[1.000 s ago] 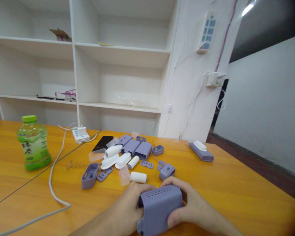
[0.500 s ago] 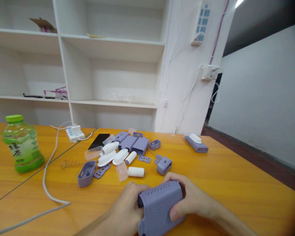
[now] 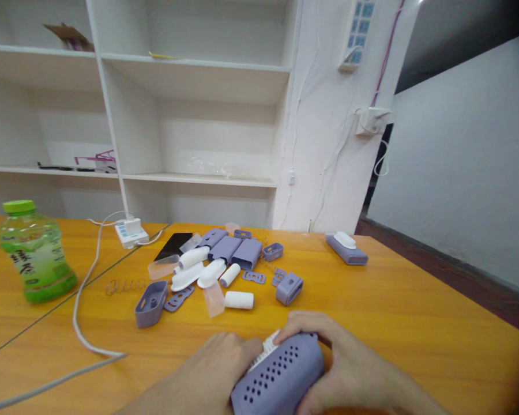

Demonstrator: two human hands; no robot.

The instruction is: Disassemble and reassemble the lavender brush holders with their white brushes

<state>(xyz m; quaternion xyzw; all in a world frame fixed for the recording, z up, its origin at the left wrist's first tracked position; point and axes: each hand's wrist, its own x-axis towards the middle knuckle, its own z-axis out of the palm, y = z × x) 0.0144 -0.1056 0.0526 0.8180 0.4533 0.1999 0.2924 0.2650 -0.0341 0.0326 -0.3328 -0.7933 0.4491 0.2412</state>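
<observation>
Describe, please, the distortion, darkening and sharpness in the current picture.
In the head view, the green-capped transparent plastic bottle leans, likely lens distortion; the head view's lower-right corner darkens; in the head view, the purple plastic housing shows distinct round holes, but the bottle's fine print is blurred.

We seem to be in a workroom or office, we cannot tell which: open white shelving point(image 3: 153, 124) stands behind the orange wood-grain tabletop's point(image 3: 398, 334) far edge, and a long white power strip point(image 3: 357, 34) hangs on the white wall point(image 3: 315, 190).
</observation>
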